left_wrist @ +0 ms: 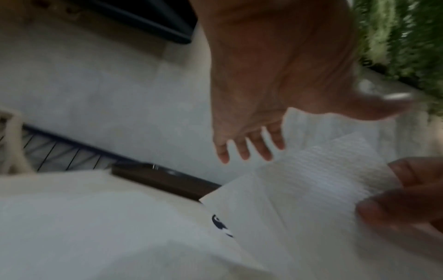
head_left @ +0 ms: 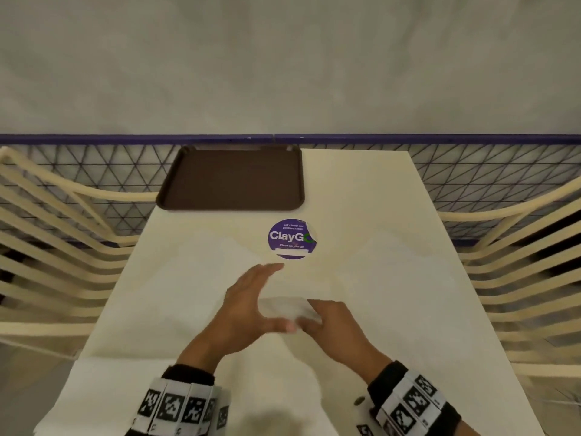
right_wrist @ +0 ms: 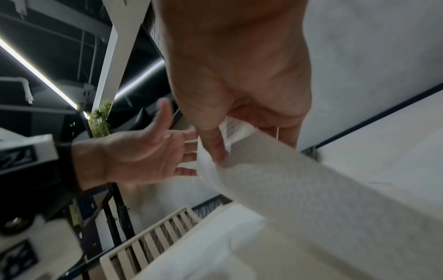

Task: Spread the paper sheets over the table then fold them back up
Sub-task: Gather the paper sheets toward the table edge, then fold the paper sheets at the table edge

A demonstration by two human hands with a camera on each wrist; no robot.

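Note:
White paper sheets (head_left: 393,278) lie spread over the cream table (head_left: 355,184), one to the left and one to the right. My right hand (head_left: 312,319) pinches the raised edge of a textured paper sheet (head_left: 283,308) near the table's middle. In the right wrist view the sheet (right_wrist: 299,185) hangs from that hand's fingers (right_wrist: 215,149). My left hand (head_left: 267,297) is held beside the sheet with straight, spread fingers (left_wrist: 244,149), and its thumb is close to the paper's lower edge. The left wrist view shows the sheet (left_wrist: 323,170) and my right hand's fingers (left_wrist: 412,191) on it.
A brown tray (head_left: 231,177) lies at the table's far left end. A round purple sticker (head_left: 291,238) is on the tabletop just past my hands. Cream slatted chairs stand on the left (head_left: 47,247) and right (head_left: 518,262), with a mesh fence (head_left: 471,165) behind.

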